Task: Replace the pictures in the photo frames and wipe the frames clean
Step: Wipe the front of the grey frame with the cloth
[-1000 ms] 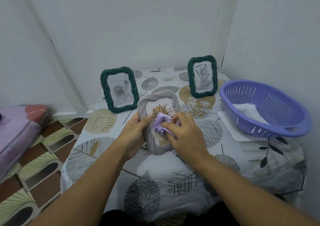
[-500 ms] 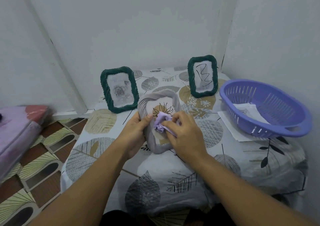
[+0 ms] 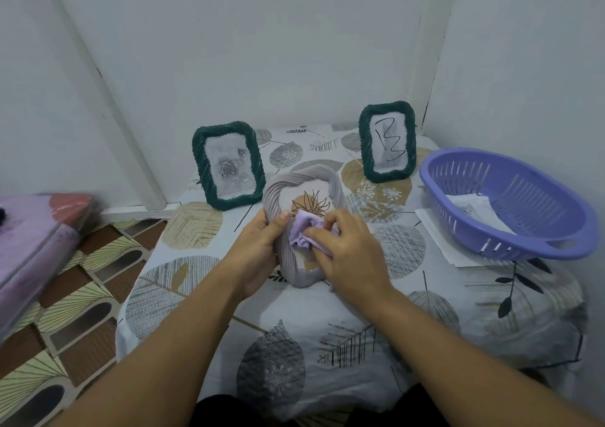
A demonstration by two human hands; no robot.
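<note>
The grey frame (image 3: 302,227) at the centre has a matt, rope-like ribbed rim; the soft lilac cloth (image 3: 302,232) on it looks crumpled and fuzzy. At 11 and 1 o'clock, two green frames (image 3: 226,165) (image 3: 387,142) show twisted, faintly glossy rims around paper pictures. The slotted purple basket (image 3: 510,204) at 3 o'clock is smooth plastic. The printed tablecloth (image 3: 294,322) is matt, wrinkled fabric.

1. A grey frame (image 3: 296,227) with twisted rope-like ribbing leans back on the table, showing a line-drawn plant picture (partly covered).
2. A crumpled lilac cloth (image 3: 303,230) presses on its glass.
3. 2 dark green frames stand upright behind: one (image 3: 227,165) holds a rose picture, the other (image 3: 387,141) a scrawled black mark.
</note>
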